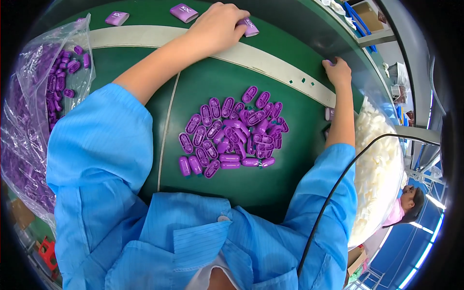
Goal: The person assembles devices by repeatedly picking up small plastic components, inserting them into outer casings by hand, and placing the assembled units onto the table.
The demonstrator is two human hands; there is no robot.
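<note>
My left hand [216,29] reaches to the far side of the green work surface, its fingers and thumb closed about a lilac plastic case [250,28] with white print. Farther right, my right hand [338,73] is closed in a pinch on a small purple piece [331,62], mostly hidden by the fingers. Between my arms lies a loose heap of glossy purple oval plastic shells [232,133]. Many show their hollow inner side, some their smooth back.
Other lilac cases [184,13] stand along the far strip. A clear bag of purple parts [58,87] is at left, and a bag of cream-white pieces [374,179] at right. A black cable [333,193] crosses my right sleeve. Another person [406,205] is at far right.
</note>
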